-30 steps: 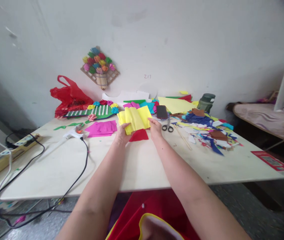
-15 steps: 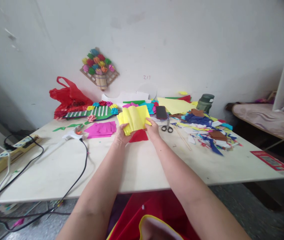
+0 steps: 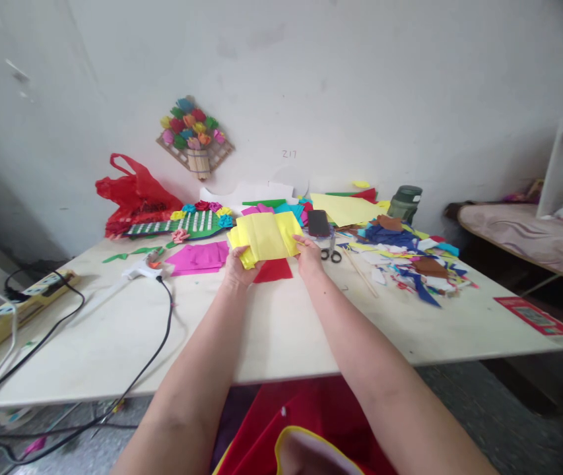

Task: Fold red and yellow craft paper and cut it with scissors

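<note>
Folded yellow crepe paper is held up over the middle of the table, its layers partly spread out. My left hand is closed on its lower left corner, where several layers bunch together. At the right edge, my right hand pinches the paper between thumb and fingers. Below the yellow paper lies a red piece of paper, partly hidden. Pink paper sheets rest to the left of my left hand. Just right of my right hand are scissors and a dark phone.
A white glue gun with a black cord and a power strip are on the left. Behind stand a red plastic bag and a green board with paper flowers. Paper scraps and a dark green bottle are at right.
The yellow paper is opened out wider and lies flatter between my hands. My right hand has moved slightly to the right, and my left hand slightly to the left.
</note>
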Available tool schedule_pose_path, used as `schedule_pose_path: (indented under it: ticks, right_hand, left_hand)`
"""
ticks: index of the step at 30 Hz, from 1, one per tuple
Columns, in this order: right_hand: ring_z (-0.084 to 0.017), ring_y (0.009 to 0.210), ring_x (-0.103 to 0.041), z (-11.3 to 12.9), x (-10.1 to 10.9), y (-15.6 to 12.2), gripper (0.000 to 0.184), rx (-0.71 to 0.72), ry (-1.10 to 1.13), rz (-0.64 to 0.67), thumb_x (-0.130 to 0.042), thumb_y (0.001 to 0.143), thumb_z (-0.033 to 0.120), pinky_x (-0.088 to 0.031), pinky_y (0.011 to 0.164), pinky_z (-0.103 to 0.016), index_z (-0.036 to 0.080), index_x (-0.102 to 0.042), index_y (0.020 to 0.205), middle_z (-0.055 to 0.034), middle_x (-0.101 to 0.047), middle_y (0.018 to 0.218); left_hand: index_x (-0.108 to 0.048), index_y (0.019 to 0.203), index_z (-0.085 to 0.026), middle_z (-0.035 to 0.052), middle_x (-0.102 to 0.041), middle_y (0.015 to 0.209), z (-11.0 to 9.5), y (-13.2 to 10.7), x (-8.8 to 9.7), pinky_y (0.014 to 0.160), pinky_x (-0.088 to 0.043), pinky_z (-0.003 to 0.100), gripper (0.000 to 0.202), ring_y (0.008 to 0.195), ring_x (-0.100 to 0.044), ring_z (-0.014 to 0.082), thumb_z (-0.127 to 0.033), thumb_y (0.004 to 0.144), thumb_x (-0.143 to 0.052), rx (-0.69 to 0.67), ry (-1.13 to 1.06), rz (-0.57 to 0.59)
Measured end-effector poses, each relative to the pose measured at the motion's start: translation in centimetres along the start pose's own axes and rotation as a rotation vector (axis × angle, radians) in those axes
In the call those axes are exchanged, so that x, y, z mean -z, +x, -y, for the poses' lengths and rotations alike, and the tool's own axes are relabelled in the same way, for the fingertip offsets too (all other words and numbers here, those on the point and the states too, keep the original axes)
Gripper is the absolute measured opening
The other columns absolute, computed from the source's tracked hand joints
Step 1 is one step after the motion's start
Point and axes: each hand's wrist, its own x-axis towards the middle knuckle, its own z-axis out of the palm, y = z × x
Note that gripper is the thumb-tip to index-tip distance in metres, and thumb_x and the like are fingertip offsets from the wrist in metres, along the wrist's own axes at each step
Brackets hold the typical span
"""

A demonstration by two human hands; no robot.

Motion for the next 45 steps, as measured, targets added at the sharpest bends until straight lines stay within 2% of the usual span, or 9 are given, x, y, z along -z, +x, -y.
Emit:
schedule_pose_path:
  ticks: [4,9,14,22,26,31,35,39,45]
  right_hand:
    - [-0.015,0.066,-0.062,0.1,-0.1,0.0,0.027,-0.037,0.045,0.044,-0.061,0.058,0.014,-0.051,0.057,-0.027,0.013,-0.063,0.085,-0.0042,-0.067,0.078]
    - [-0.017,0.069,-0.062,0.4,-0.6,-0.9,0.049,-0.051,-0.096,0.128,-0.073,0.052,0.025,-0.052,0.059,-0.029,0.015,-0.058,0.098,-0.0038,-0.065,0.081]
    - [-0.017,0.078,-0.062,-0.3,-0.6,-0.9,0.057,0.02,-0.21,0.145,-0.074,0.048,0.023,-0.052,0.069,-0.031,0.018,-0.056,0.102,-0.0042,-0.063,0.091]
    - [-0.015,0.071,-0.061,-0.8,-0.7,-0.4,0.041,0.012,-0.204,0.141,-0.066,0.056,0.021,-0.051,0.066,-0.029,0.015,-0.059,0.096,-0.0037,-0.065,0.082]
    - [-0.012,0.062,-0.057,-0.8,-0.5,-0.2,0.021,0.052,-0.217,0.085,-0.059,0.062,0.025,-0.048,0.058,-0.024,0.014,-0.06,0.079,0.0006,-0.061,0.067]
    - [-0.011,0.056,-0.053,-0.7,0.2,0.3,0.018,0.128,-0.268,-0.019,-0.056,0.065,0.031,-0.044,0.049,-0.021,0.014,-0.058,0.07,0.0025,-0.054,0.059]
    - [-0.012,0.047,-0.053,0.2,0.9,1.0,0.02,0.111,-0.269,-0.11,-0.052,0.071,0.031,-0.043,0.039,-0.022,0.014,-0.058,0.079,0.0026,-0.054,0.058]
    - [-0.01,0.03,-0.043,1.4,1.5,1.4,0.021,0.111,-0.243,-0.204,-0.046,0.079,0.032,-0.037,0.03,-0.021,0.015,-0.056,0.086,0.0082,-0.042,0.043]
    - [-0.01,0.038,-0.054,2.7,2.3,2.1,0.013,0.031,-0.073,-0.322,-0.041,0.085,0.024,-0.049,0.04,-0.023,0.017,-0.049,0.091,0.006,-0.052,0.053]
  left_hand:
    - [-0.053,0.109,-0.018,0.0069,-0.065,0.096,0.0,-0.1,0.0,0.077,-0.053,0.035,0.05,0.099,-0.059,0.0251,-0.012,0.06,-0.051,-0.001,0.032,0.025]
    - [-0.052,0.111,-0.017,0.0096,-0.065,0.099,0.1,-0.6,-0.2,0.076,-0.053,0.038,0.05,0.102,-0.058,0.0275,-0.015,0.062,-0.05,0.026,0.056,0.097]
    - [-0.052,0.113,-0.015,0.0098,-0.065,0.098,0.1,-1.1,-0.5,0.079,-0.052,0.04,0.05,0.102,-0.057,0.0281,-0.014,0.063,-0.049,0.067,0.071,0.15]
    - [-0.052,0.113,-0.014,0.0094,-0.066,0.095,0.0,-1.4,-0.7,0.082,-0.051,0.041,0.049,0.101,-0.058,0.028,-0.014,0.063,-0.049,0.08,0.064,0.17]
    - [-0.051,0.115,-0.014,0.0097,-0.066,0.096,0.0,-1.2,-0.5,0.081,-0.051,0.041,0.052,0.1,-0.059,0.0278,-0.013,0.063,-0.049,0.072,0.043,0.176]
    - [-0.053,0.11,-0.016,0.0074,-0.065,0.093,0.1,-0.7,-0.4,0.081,-0.051,0.038,0.049,0.096,-0.06,0.0252,-0.011,0.061,-0.051,0.037,-0.004,0.09]
    - [-0.056,0.101,-0.019,0.0052,-0.065,0.09,0.1,-0.2,-0.2,0.078,-0.052,0.034,0.042,0.092,-0.061,0.0231,-0.009,0.061,-0.051,-0.037,-0.001,-0.033]
    - [-0.056,0.096,-0.02,0.0045,-0.064,0.091,0.2,0.4,0.1,0.072,-0.054,0.033,0.039,0.088,-0.062,0.0221,-0.006,0.06,-0.054,-0.091,0.076,-0.096]
    - [-0.056,0.097,-0.018,0.004,-0.064,0.086,0.5,0.6,0.0,0.068,-0.055,0.035,0.036,0.079,-0.063,0.02,-0.005,0.064,-0.055,-0.104,0.172,-0.179]
